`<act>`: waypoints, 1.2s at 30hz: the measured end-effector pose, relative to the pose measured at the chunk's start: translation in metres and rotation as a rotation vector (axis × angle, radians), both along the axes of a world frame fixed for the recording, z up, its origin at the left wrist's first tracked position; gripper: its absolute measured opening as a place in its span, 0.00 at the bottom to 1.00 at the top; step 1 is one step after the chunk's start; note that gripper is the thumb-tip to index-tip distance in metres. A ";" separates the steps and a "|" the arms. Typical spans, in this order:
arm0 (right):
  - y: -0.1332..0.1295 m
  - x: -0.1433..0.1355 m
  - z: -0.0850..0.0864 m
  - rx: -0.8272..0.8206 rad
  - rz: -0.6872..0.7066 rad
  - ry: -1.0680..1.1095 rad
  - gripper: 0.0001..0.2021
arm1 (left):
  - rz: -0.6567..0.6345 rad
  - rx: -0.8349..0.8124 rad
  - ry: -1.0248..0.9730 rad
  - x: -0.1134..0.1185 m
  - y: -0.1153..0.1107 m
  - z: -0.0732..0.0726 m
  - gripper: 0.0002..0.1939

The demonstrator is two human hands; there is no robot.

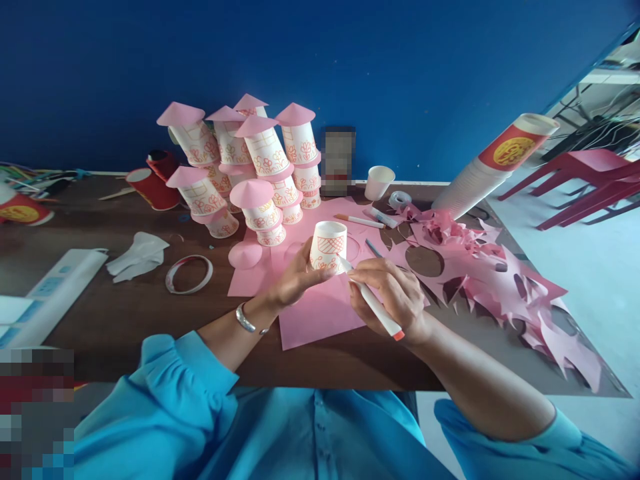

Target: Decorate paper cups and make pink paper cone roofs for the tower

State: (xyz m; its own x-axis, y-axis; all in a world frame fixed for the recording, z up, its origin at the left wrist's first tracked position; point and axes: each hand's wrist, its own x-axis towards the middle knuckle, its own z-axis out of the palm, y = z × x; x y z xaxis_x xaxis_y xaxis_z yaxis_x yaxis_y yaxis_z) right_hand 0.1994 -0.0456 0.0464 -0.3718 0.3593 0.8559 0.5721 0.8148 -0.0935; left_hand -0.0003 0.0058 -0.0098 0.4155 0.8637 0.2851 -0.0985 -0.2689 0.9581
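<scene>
My left hand (296,275) is wrapped round a white paper cup (329,241), which bears red drawings of a crosshatched shape and flowers. A white marker (375,308) with a red end is gripped in my right hand (390,290), its tip at the lower right side of the cup. Beneath both hands lie pink paper sheets (320,317). Left of the cup, a small pink paper cone (245,255) rests on the paper. Behind it stand several decorated cup towers (270,157) with pink cone roofs.
Cut pink paper scraps (520,293) cover the right side of the table. A tall leaning stack of paper cups (480,177) stands behind them. A tape roll (189,275), crumpled white paper (137,257) and a power strip (55,290) lie left. Another white cup (379,183) stands near the blue wall.
</scene>
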 end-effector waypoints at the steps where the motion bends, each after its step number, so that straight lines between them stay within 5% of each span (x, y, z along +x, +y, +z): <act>1: 0.000 -0.001 0.000 0.008 0.003 -0.003 0.08 | 0.006 -0.020 0.001 0.000 0.000 0.000 0.27; 8: 0.001 -0.003 -0.003 -0.021 -0.008 -0.007 0.09 | 0.058 -0.024 0.075 0.001 -0.001 -0.001 0.36; 25: 0.004 -0.004 -0.007 -0.041 -0.031 0.002 0.11 | 0.119 0.045 0.245 0.001 -0.004 0.006 0.32; 36: 0.005 -0.003 -0.006 -0.049 -0.011 -0.013 0.09 | 0.121 0.047 0.120 0.001 0.000 0.005 0.30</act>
